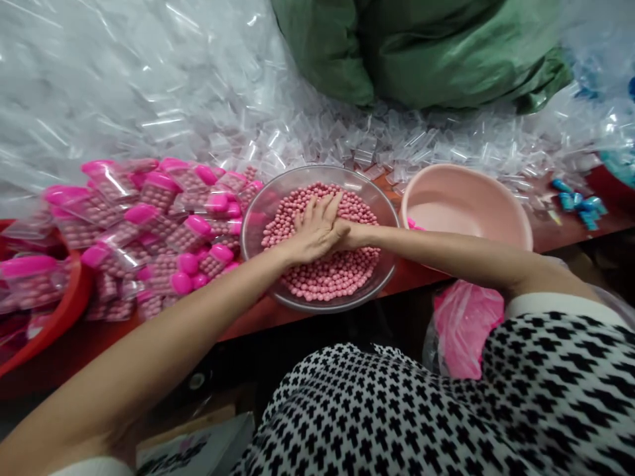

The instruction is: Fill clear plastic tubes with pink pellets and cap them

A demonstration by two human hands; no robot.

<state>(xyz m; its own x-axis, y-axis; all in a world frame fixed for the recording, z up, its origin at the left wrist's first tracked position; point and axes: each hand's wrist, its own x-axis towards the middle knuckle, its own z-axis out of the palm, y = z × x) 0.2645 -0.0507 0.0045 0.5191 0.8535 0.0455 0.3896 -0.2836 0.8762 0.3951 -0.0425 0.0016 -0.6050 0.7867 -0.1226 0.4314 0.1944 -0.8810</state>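
Note:
A clear glass bowl [258, 218] on the red table edge holds a heap of small pink beads [327, 277]. My left hand [315, 231] lies flat on the beads with its fingers stretched out and slightly spread. My right hand [351, 235] reaches in from the right. It is tucked against and under the left hand, so only its wrist and heel show and its fingers are hidden. Nothing shows in the left hand.
Left of the bowl lies a pile of bead-filled clear tubes with pink caps [159, 225], some in a red basin [54, 324]. A pink basin [466, 205] stands right of the bowl. Empty clear tubes [397, 145], a green bag [421, 53] and blue caps [578, 198] lie behind.

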